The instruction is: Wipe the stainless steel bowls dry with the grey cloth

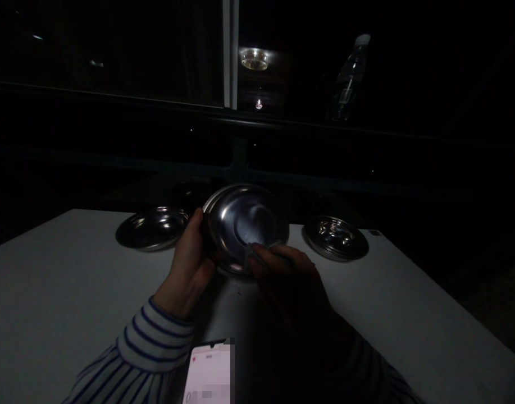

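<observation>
A shiny metal bowl is tilted up above the table, its inside facing me. My left hand grips the bowl's left rim, thumb on the edge and the other fingers hidden behind it. At the lower right of the bowl, my right hand is closed on a greyish cloth, which is pressed against the inner wall. Deep shadow covers most of the right hand. One metal bowl rests on the table to the left, and a stack of metal bowls sits to the right.
The white table ends just beyond the bowls. A lit phone lies near me, below my wrists. Behind the table is a dark window with a pale frame. A clear plastic bottle with a white cap stands at the back right.
</observation>
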The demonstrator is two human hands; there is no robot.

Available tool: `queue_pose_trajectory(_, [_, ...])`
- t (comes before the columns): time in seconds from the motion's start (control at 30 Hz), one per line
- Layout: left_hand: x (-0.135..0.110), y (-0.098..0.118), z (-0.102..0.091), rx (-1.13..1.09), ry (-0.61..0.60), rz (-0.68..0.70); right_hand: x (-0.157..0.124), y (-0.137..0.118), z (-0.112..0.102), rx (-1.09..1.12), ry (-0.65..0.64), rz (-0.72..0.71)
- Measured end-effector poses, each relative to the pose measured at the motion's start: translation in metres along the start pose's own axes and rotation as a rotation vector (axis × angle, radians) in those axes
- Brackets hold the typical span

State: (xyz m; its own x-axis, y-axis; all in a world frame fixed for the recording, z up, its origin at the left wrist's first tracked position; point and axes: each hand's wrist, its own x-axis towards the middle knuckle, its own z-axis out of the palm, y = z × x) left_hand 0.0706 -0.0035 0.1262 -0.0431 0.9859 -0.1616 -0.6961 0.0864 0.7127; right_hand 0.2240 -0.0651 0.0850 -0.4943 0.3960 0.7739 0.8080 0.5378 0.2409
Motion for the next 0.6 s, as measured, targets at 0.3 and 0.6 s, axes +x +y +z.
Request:
queue_pose_trajectory(0.3, [-0.007, -0.006, 0.003, 0.202, -0.05, -0.116, 0.002, 0.008, -0.005, 0.034, 0.036, 0.104])
queue_pose_trajectory(0.6, [-0.004, -0.012, -0.002, 0.305, -0.05, -0.15, 0.003, 0.006, -0.004, 0.131, 0.015, 0.116])
